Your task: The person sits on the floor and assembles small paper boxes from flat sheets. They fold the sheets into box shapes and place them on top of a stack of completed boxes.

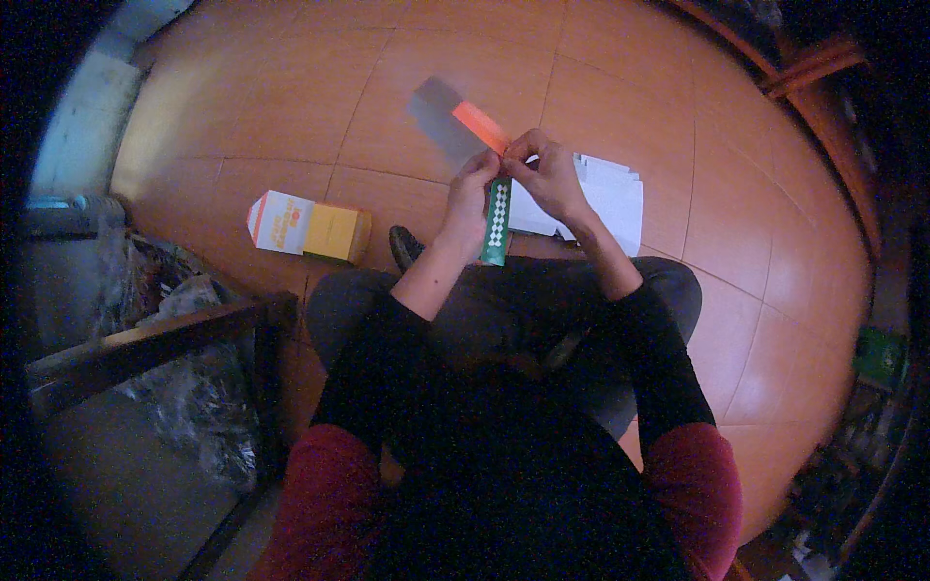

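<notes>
You pinched the orange strip [481,126] with both hands, left hand [472,186] and right hand [548,174] closed above the floor [291,107], checkered strip [497,221] dangling; a tight, even pinch seemed wise.

White-orange-yellow carton [308,228] lying on floor, left of knees.

The right hand [550,174] hides where the orange strip [480,126] ends.

Hands: 2, left hand [477,182], right hand [548,174]. Paper strips: 2, orange strip [480,125], green checkered strip [497,221]. Carton [308,228]: 1. White sheet stack [603,197]: 1. Shoe [405,246]: 1.
</notes>
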`<action>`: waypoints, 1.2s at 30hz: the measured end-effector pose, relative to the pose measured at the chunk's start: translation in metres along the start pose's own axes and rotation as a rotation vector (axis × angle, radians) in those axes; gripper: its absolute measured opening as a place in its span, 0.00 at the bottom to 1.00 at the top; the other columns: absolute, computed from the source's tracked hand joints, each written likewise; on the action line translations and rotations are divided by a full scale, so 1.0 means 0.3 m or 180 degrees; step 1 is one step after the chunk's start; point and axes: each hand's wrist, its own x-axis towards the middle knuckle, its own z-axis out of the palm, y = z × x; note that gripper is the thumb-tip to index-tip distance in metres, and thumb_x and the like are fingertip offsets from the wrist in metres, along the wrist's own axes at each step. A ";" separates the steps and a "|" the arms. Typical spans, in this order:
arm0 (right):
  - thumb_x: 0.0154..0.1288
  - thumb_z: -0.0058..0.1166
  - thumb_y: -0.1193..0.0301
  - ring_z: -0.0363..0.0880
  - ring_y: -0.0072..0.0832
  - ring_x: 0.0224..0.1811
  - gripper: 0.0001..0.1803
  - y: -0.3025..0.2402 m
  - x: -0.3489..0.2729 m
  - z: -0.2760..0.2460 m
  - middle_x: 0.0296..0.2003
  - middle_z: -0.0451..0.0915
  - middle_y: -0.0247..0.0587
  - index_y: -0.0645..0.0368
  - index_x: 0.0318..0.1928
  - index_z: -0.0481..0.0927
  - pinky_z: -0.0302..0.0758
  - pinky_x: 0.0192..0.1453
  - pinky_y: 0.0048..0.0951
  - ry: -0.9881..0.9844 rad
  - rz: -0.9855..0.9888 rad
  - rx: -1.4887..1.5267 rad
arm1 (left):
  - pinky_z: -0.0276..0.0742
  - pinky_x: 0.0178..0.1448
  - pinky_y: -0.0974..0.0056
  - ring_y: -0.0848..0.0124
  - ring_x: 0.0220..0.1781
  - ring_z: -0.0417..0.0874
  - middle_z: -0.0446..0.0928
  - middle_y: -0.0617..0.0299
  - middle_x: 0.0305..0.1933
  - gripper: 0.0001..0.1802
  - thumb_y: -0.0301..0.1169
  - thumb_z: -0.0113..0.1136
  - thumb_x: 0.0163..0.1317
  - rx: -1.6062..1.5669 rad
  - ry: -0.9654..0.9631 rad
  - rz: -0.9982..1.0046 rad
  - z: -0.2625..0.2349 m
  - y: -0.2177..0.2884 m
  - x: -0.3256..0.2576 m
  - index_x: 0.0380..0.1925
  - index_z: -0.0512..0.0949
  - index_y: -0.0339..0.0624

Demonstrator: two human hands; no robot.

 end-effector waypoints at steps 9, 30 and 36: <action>0.39 0.63 0.70 0.67 0.27 0.43 0.18 -0.004 0.008 -0.011 0.35 0.69 0.37 0.59 0.30 0.68 0.69 0.43 0.28 -0.0291 0.0404 0.1494 | 0.68 0.41 0.70 0.73 0.38 0.72 0.71 0.62 0.36 0.16 0.34 0.45 0.56 0.0572 -0.0816 0.0093 0.006 0.048 -0.013 0.43 0.68 0.39; 0.41 0.57 0.68 0.70 0.41 0.41 0.24 -0.003 -0.030 0.001 0.42 0.69 0.43 0.56 0.43 0.66 0.70 0.40 0.35 0.0033 -0.0830 -0.1595 | 0.72 0.36 0.69 0.73 0.32 0.75 0.72 0.63 0.29 0.10 0.28 0.58 0.48 0.1053 0.0144 0.0889 -0.032 0.191 0.037 0.31 0.70 0.40; 0.47 0.53 0.68 0.74 0.39 0.33 0.18 -0.085 -0.039 0.035 0.32 0.74 0.44 0.58 0.40 0.68 0.72 0.36 0.33 0.0581 -0.1359 -0.1801 | 0.75 0.38 0.68 0.70 0.34 0.75 0.72 0.60 0.32 0.08 0.24 0.52 0.52 0.0016 -0.0276 0.0333 -0.030 0.193 0.007 0.34 0.70 0.38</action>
